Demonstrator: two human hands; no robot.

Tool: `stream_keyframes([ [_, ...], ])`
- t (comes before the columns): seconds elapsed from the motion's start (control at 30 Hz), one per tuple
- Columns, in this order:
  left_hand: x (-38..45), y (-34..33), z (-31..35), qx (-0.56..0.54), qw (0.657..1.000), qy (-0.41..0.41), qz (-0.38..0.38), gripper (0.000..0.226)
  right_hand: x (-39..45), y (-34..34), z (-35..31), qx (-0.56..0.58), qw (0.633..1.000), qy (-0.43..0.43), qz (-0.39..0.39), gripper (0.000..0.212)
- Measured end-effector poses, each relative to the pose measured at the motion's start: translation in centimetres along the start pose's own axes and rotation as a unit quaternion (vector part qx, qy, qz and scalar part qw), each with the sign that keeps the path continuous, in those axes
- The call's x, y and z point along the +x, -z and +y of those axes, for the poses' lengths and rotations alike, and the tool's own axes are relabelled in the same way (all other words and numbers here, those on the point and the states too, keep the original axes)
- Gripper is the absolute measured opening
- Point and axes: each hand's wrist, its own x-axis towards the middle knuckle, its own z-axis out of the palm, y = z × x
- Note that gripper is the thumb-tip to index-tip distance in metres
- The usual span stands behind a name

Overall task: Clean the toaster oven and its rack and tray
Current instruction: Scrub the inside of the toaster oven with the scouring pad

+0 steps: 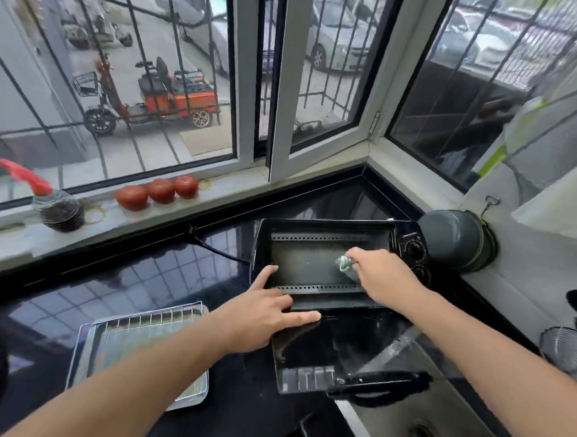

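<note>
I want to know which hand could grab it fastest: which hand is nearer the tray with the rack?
Left. The left hand rests on the toaster oven's front edge, just above-right of the tray; the right hand is inside the oven, farther right.

A person is standing at a glossy black countertop (167,273) in a window corner, both bare arms reaching forward. A black toaster oven (328,252) is sitting open, its glass door (334,354) lying flat toward the viewer. The right hand (376,273) is reaching inside the oven, gripping a grey-green cloth (344,263) against the interior. The left hand (264,312) is resting with spread fingers on the oven's lower front edge. To the left, a wire rack (166,315) is lying on a metal tray (189,391). Three tomatoes (157,192) and a red-topped spray bottle (52,203) are sitting on the windowsill.
</note>
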Motion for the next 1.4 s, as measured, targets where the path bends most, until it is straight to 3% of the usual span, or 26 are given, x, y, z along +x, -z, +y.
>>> stream_keyframes([
  [0.13, 0.0, -0.5, -0.4, -0.003, 1.0, -0.003, 0.007, 0.089, 3.6, -3.6, -1.3, -0.097, 0.992, 0.078, -0.011, 0.021],
  [0.23, 0.0, -0.4, -0.5, 0.011, 1.0, -0.001, 0.005, 0.092, 7.1, -6.2, -2.5, -0.109, 0.987, 0.093, -0.07, 0.045],
  [0.3, 0.2, -0.2, -0.9, -0.001, 1.0, 0.0, -0.007, 0.094, 9.8, -7.5, -3.3, -0.038, 0.986, 0.076, -0.144, 0.052],
  [0.43, 0.3, 0.0, -0.9, 0.001, 1.0, 0.013, -0.017, 0.098, 14.3, -9.5, -3.5, 0.052, 0.948, 0.049, -0.31, 0.037],
  [0.6, 0.4, 0.1, -0.6, -0.002, 0.999, 0.018, -0.043, 0.095, 16.1, -11.7, -2.4, 0.245, 0.866, -0.031, -0.435, 0.067],
  [0.73, 0.7, 0.3, -0.8, -0.009, 0.998, 0.028, -0.055, 0.095, 17.1, -12.8, -3.3, 0.319, 0.838, -0.033, -0.441, 0.067],
  [0.87, 0.7, 0.2, -0.8, -0.012, 0.997, 0.029, -0.073, 0.095, 16.9, -12.1, -4.7, 0.338, 0.796, -0.003, -0.502, 0.074],
  [1.03, 0.8, 0.3, -0.6, -0.011, 0.996, 0.03, -0.077, 0.092, 17.6, -13.2, -3.7, 0.381, 0.778, -0.04, -0.498, 0.072],
  [1.2, 0.8, 0.4, -0.9, -0.011, 0.996, 0.031, -0.08, 0.083, 18.0, -14.3, -3.5, 0.376, 0.796, -0.056, -0.471, 0.073],
  [1.33, 0.8, 0.2, -0.9, -0.017, 0.995, 0.03, -0.091, 0.08, 17.9, -15.2, -4.7, 0.451, 0.758, -0.066, -0.465, 0.061],
  [1.4, 0.8, 0.1, -0.8, -0.015, 0.996, 0.03, -0.084, 0.083, 17.9, -15.1, -4.7, 0.445, 0.761, -0.066, -0.468, 0.062],
])
